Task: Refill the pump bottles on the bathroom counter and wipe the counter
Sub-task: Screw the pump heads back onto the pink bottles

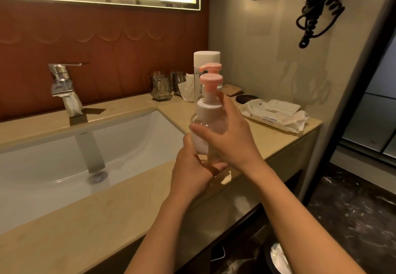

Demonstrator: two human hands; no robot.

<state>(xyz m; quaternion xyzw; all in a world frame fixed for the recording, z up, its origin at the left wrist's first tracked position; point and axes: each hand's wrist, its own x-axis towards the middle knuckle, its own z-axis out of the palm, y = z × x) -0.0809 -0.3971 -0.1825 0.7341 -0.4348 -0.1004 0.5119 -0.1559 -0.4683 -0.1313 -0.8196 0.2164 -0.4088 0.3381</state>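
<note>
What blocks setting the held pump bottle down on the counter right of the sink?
Nothing visible. The left hand and right hand grip the pump bottle above the counter near its front edge; the second pump bottle and white-capped bottle stand behind it, the wipes pack off to its right.

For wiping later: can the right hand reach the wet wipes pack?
Probably yes: nothing stands between the right hand and the wet wipes pack, but that hand now grips the pump bottle.

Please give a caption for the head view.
Left hand and right hand hold a pump bottle at the counter beside the sink.
</note>
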